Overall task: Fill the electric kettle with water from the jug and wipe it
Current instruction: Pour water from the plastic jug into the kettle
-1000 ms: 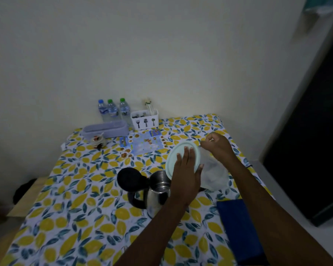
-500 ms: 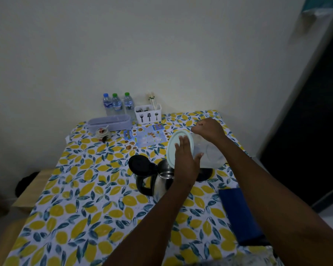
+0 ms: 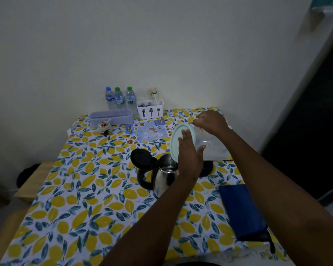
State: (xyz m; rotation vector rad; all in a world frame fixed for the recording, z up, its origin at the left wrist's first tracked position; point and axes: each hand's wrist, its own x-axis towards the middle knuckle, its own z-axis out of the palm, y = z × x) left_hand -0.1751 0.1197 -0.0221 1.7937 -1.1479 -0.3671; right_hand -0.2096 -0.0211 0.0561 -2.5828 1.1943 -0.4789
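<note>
A steel electric kettle [image 3: 162, 179] with a black handle stands mid-table, its black lid [image 3: 142, 160] flipped open to the left. Above and right of it, a clear plastic jug [image 3: 212, 145] lies tipped sideways toward the kettle's mouth. My right hand [image 3: 211, 121] grips the jug from the top. My left hand [image 3: 189, 152] presses flat against the jug's pale round lid [image 3: 178, 138]. The kettle's black base [image 3: 206, 167] sits just right of the kettle, partly hidden by my left wrist. No stream of water is visible.
A folded blue cloth [image 3: 242, 210] lies at the right table edge. At the back stand three water bottles [image 3: 119, 98], a white cutlery holder [image 3: 150, 109], a grey box [image 3: 112, 117], a small jar [image 3: 104, 127] and a printed mat [image 3: 148, 131]. The wall is directly behind.
The view has shifted a little. Both hands keep their hold on the tipped jug over the kettle; the jug sits slightly higher than a second ago.
</note>
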